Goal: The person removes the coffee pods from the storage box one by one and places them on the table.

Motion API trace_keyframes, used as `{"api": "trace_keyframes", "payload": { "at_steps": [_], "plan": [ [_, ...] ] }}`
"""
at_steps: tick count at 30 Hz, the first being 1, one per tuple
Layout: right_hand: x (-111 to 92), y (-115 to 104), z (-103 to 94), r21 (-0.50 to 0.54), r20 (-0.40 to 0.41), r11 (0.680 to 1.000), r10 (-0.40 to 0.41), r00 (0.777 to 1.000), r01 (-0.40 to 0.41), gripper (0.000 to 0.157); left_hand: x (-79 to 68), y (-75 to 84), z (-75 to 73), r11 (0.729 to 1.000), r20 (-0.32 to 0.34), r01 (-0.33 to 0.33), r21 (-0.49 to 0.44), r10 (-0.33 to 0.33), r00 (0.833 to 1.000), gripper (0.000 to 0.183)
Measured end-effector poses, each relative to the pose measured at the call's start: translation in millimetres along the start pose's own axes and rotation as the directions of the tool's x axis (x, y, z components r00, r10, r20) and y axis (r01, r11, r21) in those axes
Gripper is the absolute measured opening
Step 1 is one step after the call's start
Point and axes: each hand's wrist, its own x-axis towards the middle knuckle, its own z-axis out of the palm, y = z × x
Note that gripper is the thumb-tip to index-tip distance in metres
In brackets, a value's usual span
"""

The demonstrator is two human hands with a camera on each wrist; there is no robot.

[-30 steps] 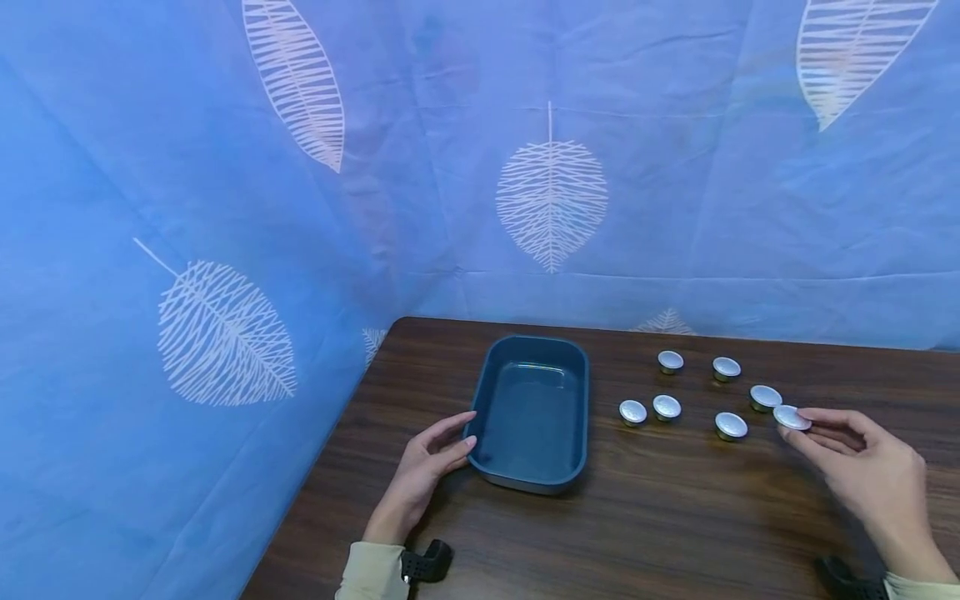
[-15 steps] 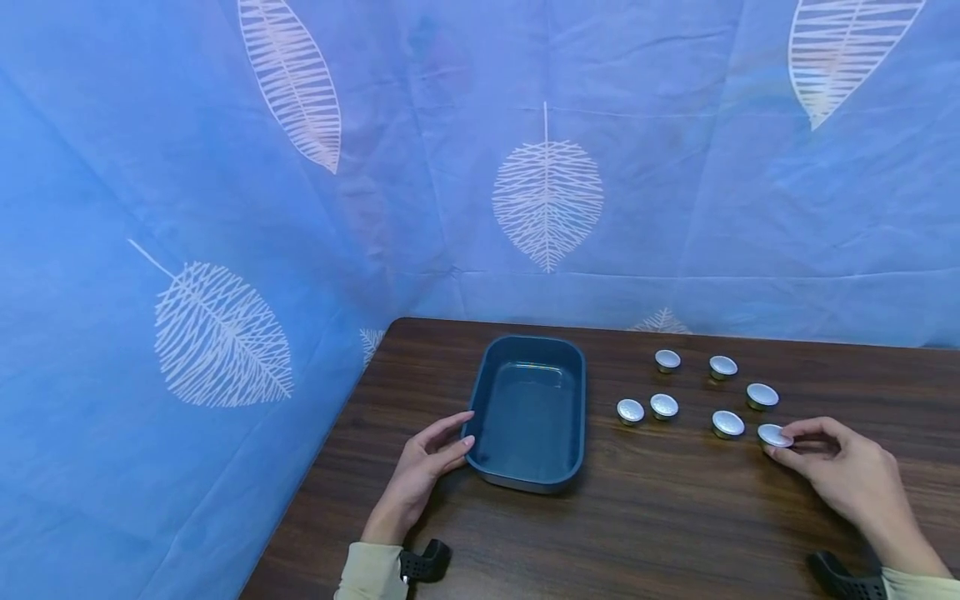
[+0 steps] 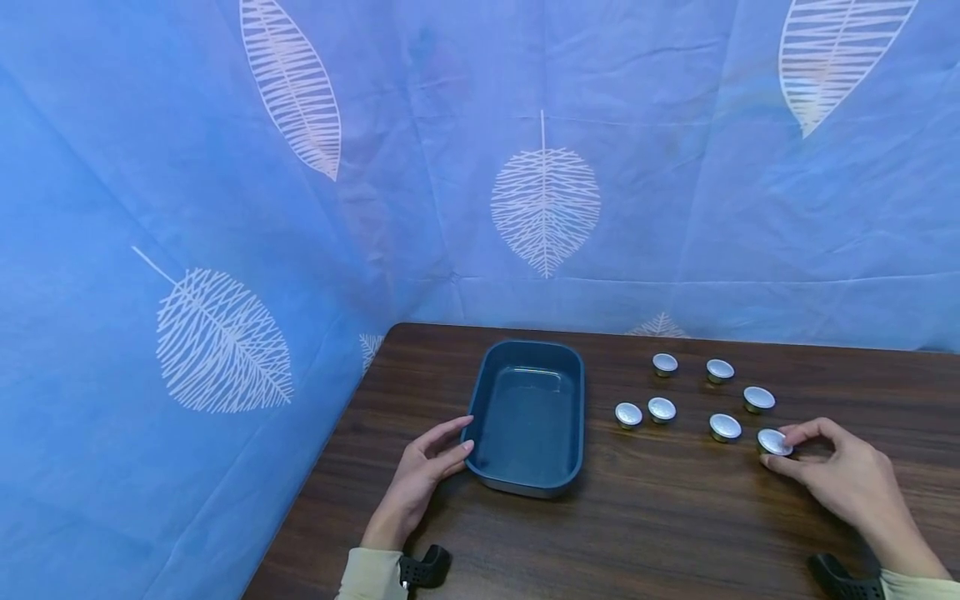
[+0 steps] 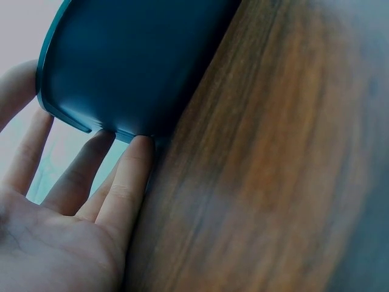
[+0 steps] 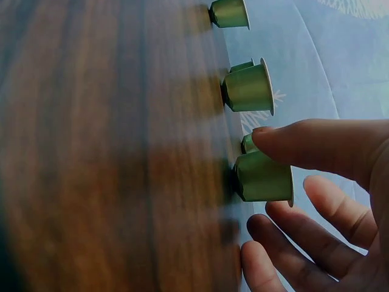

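A dark blue rectangular tray (image 3: 525, 483) stands on the table. My left hand (image 3: 420, 471) rests at its left side, thumb and index fingertips at the rim, fingers fairly straight. In the left wrist view, fingertips (image 4: 141, 149) touch the tray's outer wall (image 4: 134, 67). My right hand (image 3: 843, 471) is around a green coffee capsule (image 3: 772, 442) with a silver lid, standing upright on the table. The right wrist view shows the thumb (image 5: 285, 143) overlapping this capsule (image 5: 264, 182) and the other fingers spread, with a gap between index finger and rim.
Several more capsules stand lid up between tray and right hand, among them a near capsule (image 3: 725, 427), a back capsule (image 3: 664, 364) and one by the tray (image 3: 628, 415). A blue leaf-print cloth (image 3: 450, 208) hangs behind the wooden table (image 3: 637, 533).
My right hand has moved left and set the capsule down on the table, near the others. Its thumb has since drawn back a little from the capsule. The left hand stays at the tray.
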Motion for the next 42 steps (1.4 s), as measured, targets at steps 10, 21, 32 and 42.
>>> {"api": "trace_keyframes", "payload": {
  "at_steps": [10, 21, 32, 42],
  "plan": [
    [-2.0, -11.0, -4.8, 0.009, -0.021, 1.000, -0.005, 1.000, 0.005, 0.066, 0.6, 1.7, -0.6, 1.000, -0.006, -0.011, 0.006, 0.011, 1.000, 0.047],
    [2.8, -85.9, 3.3, 0.005, 0.062, 0.954, -0.298, 0.952, 0.299, 0.063, 0.0, -1.5, -0.7, 1.000, -0.011, -0.018, 0.003, 0.018, 1.000, 0.050],
    [22.2, -112.7, 41.2, -0.022, 0.166, 0.944, -0.321, 0.932, 0.329, 0.054, -0.2, -5.3, 10.0, 1.000, 0.006, -0.018, -0.015, 0.019, 1.000, 0.047],
    [23.9, -117.0, 44.9, -0.045, 0.180, 0.942, -0.320, 0.930, 0.333, 0.051, -1.9, -2.2, 3.5, 1.000, -0.014, -0.021, 0.007, 0.021, 1.000, 0.049]
  ]
}}
